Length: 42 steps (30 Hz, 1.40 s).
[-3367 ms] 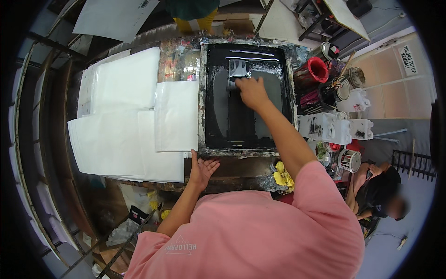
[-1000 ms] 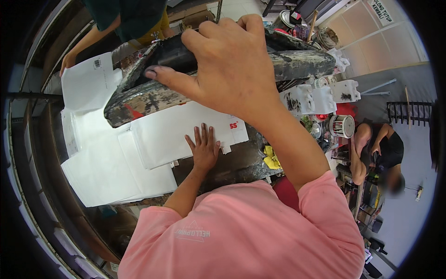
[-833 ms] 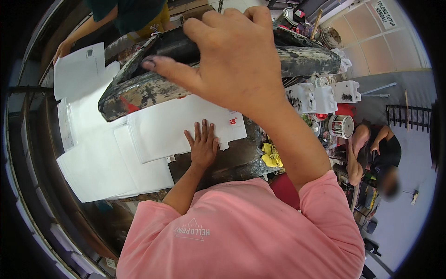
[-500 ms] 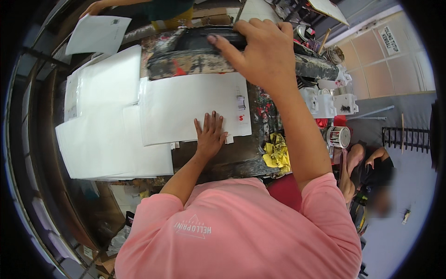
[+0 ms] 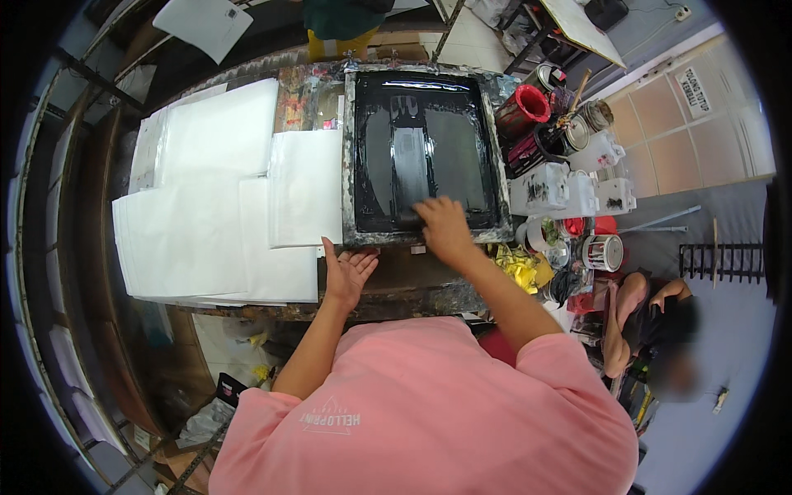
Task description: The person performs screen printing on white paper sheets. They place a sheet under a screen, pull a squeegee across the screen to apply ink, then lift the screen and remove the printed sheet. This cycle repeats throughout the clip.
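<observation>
The screen frame [image 5: 348, 157] lies flat on the bench [image 5: 404, 285], its left rail touching or overlapping a stack of white sheets [image 5: 305, 190]. The right hand [image 5: 445, 229] is at the lower rail, fingers bent inward over the mesh; whether they grip anything cannot be told, the fingertips being blurred. The left hand [image 5: 350, 276] is palm up, fingers extended, holding nothing visible, just beside the frame's lower left corner. Principal risk, in this inspector's judgement: smearing — the black ink [image 5: 371, 97] inside the frame looks wet, and a fingertip dipped in it could mark the sheets close by. A second is misalignment, should either hand knock the frame or the stack. Containers: several are crowded along the frame's right side, and a swung elbow could tip one. A red pail [image 5: 522, 109] is coated red inside — fill level not visible. White jugs [image 5: 540, 188] bear dark smears; their contents are hidden. A tub [image 5: 542, 233] shows something greenish inside. A drip-streaked tin [image 5: 603, 252] stands nearer the person, contents not seen. A crumpled yellow cloth [image 5: 518, 266] lies near the tub.
</observation>
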Each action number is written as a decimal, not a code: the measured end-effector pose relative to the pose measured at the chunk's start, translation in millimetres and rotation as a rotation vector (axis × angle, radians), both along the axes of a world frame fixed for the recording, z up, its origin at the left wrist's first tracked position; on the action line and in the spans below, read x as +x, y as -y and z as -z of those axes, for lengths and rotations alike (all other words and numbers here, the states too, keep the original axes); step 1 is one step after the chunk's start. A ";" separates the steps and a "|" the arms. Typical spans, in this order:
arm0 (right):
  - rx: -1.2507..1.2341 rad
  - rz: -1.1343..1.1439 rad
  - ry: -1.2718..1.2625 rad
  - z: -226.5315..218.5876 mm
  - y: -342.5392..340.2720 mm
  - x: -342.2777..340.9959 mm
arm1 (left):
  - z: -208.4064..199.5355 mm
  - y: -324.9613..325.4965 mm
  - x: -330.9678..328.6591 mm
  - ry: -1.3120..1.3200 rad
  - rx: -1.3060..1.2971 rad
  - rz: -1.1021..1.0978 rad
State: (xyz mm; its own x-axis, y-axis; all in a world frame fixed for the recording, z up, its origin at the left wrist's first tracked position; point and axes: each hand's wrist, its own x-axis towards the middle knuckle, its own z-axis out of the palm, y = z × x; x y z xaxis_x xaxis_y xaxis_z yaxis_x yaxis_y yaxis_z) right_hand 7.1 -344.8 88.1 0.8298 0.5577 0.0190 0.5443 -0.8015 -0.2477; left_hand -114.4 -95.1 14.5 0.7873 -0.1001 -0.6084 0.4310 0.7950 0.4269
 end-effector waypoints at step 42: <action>0.146 0.114 0.622 -215.9 -54.6 112.4 | 9.6 -47.5 -6.5 0.068 2.097 0.618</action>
State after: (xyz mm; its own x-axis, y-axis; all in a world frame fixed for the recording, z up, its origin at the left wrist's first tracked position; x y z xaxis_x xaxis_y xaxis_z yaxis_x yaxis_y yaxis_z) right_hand 119.5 -290.1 304.0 0.6931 0.4222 0.5843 0.5347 -0.8447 -0.0240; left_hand -120.9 -47.6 4.9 0.9442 0.3065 -0.1208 0.3283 -0.9061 0.2668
